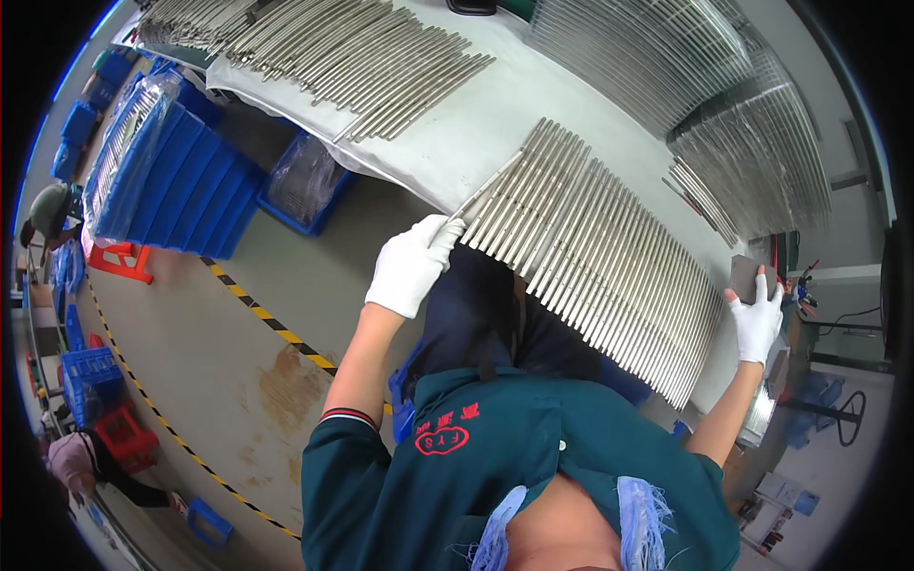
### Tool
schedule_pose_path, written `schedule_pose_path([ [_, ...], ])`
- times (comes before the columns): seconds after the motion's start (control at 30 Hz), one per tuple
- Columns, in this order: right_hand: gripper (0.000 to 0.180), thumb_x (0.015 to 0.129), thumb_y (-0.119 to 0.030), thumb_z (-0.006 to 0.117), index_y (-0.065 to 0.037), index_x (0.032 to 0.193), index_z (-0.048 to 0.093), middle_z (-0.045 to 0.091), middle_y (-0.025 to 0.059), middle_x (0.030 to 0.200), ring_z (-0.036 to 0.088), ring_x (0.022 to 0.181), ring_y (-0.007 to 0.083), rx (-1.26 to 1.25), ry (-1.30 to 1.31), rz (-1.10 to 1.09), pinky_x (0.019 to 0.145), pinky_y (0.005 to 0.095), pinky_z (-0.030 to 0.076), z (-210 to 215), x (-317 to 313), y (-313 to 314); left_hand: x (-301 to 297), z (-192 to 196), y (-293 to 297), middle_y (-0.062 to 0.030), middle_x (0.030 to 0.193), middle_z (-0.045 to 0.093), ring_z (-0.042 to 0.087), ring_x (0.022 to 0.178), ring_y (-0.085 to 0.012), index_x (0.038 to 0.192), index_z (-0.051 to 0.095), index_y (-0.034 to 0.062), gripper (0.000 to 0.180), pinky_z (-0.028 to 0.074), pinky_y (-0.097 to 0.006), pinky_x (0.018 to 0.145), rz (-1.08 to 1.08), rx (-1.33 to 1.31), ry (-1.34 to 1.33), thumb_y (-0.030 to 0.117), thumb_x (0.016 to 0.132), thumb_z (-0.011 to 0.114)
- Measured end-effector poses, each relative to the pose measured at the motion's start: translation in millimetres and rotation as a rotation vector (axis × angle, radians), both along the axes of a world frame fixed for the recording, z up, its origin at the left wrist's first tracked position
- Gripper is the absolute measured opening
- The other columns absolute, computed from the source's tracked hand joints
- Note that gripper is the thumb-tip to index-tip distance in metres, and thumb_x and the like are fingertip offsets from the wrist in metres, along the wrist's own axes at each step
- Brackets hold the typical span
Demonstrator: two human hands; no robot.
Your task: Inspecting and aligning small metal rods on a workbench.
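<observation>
My left hand [414, 265], in a white glove, is closed on the near end of a metal rod [491, 185]. This rod lies askew at the left end of a long row of similar silvery rods [600, 257], set side by side along the table's near edge. At the row's right end, my right hand [759, 322] wears a white glove with some fingertips bare. Its thumb and fingers sit around a flat grey block [748, 277]; the block's underside is hidden.
More rods [352, 62] lie in a pile at the far left of the white-covered table [447, 124]. Stacked wire racks [638, 57] and plastic-wrapped racks [762, 143] stand far right. A few loose rods [703, 202] lie beside them. Blue crates [176, 181] stand left on the floor.
</observation>
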State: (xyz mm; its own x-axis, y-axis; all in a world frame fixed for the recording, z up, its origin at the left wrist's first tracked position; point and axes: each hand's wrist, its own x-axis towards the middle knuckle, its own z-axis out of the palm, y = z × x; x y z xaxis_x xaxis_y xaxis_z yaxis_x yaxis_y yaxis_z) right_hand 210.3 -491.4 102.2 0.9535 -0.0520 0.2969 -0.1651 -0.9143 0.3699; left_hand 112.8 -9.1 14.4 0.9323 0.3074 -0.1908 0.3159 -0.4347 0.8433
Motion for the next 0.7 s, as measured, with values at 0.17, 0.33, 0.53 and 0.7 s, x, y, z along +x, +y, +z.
schedule_pose_path([
  [0.17,0.080,0.077,-0.064,0.060,-0.024,0.143,0.041,0.029,0.0231,0.149,0.033,0.135,0.0392,-0.105,0.209,-0.241,0.109,0.0449,0.030,-12,-17,-44,-8,21,11,-0.0019,0.055,0.055,0.043,0.039,-0.0059,0.096,0.065,0.0026,0.032,0.035,-0.022,0.038,0.194,-0.403,0.065,0.031,0.098,0.051],
  [0.33,0.077,0.087,-0.064,0.046,-0.014,0.145,0.037,0.026,0.0202,0.152,0.027,0.139,0.0387,0.481,0.050,0.468,0.114,0.0471,0.020,-35,-15,-20,-12,55,27,-0.0026,0.060,0.061,0.040,0.045,-0.0033,0.097,0.061,0.0013,0.027,0.031,-0.019,0.042,0.354,-0.123,-0.621,0.023,0.102,0.045],
  [0.53,0.077,0.090,-0.064,0.040,-0.009,0.143,0.038,0.032,0.0200,0.148,0.028,0.138,0.0373,0.378,0.177,0.664,0.116,0.0474,0.017,-45,-6,9,36,85,-38,-0.0143,0.109,0.065,0.065,0.096,-0.0208,0.097,0.059,0.0033,0.010,0.055,-0.033,0.080,-0.363,0.090,-0.784,-0.002,0.089,0.059],
  [0.7,0.073,0.091,-0.060,0.042,-0.007,0.142,0.039,0.043,0.0180,0.142,0.038,0.133,0.0365,0.547,-0.021,0.690,0.114,0.0470,0.024,-59,-2,-15,102,58,-64,-0.0169,0.117,0.060,0.061,0.098,-0.0313,0.098,0.059,0.0005,0.021,0.050,-0.035,0.084,-0.898,0.688,-0.689,0.003,0.077,0.060],
])
